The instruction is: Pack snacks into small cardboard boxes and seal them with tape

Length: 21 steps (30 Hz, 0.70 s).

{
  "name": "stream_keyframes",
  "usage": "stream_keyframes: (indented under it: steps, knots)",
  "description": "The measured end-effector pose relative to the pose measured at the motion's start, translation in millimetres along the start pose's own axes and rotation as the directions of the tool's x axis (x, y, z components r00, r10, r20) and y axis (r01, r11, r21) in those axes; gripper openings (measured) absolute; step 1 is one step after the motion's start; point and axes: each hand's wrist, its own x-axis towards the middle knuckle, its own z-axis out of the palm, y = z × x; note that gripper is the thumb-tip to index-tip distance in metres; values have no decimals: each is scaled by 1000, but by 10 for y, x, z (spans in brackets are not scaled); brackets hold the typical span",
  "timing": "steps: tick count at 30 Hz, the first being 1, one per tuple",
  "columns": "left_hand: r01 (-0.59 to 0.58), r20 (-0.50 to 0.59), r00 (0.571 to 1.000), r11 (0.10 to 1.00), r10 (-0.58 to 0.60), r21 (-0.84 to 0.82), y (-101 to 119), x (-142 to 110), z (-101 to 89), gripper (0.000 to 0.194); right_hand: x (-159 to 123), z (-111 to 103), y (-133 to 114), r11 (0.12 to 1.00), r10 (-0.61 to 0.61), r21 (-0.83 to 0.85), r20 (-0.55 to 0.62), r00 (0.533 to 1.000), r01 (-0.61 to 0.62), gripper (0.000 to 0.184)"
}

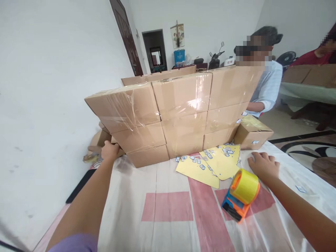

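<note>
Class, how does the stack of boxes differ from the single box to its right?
The box stack shows three rows of three boxes; the single box stands alone. The box stack rises higher than the single box. The left hand is at the box stack's left side; the right hand lies in front of the single box. Both are brown cardboard.

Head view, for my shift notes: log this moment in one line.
left hand: at left end of carton stack; right hand: near single carton; tape dispenser: on tablecloth
</note>
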Motion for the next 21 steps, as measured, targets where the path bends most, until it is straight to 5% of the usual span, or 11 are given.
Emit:
stream_keyframes:
  steps: [4,8,13,16,19,21]
  knots:
    - [-40,-128,991,996,51,83,-358,-601,-471,25,16,-5,-2,999,-2,46,-7,1000,3,46]
    - [-52,-126,990,992,66,114,-1139,-1827,-992,27,-14,-51,-16,995,-12,104,0,1000,12,47]
    - [-12,-41,999,999,11,-36,-2096,-3239,-1022,27,-183,-211,-33,980,-75,189,32,997,68,46]
    - [-205,-139,973,968,186,-145,-2322,-3521,-900,27,-257,-439,8,958,-115,271,78,990,90,38]
    - [-468,-192,882,850,431,-243,-2258,-3402,-823,33,-438,-771,121,922,-124,374,31,992,104,32]
    - [-558,-191,830,768,525,-314,-2144,-3216,-764,35,-770,-973,201,896,-109,421,-99,989,141,31]
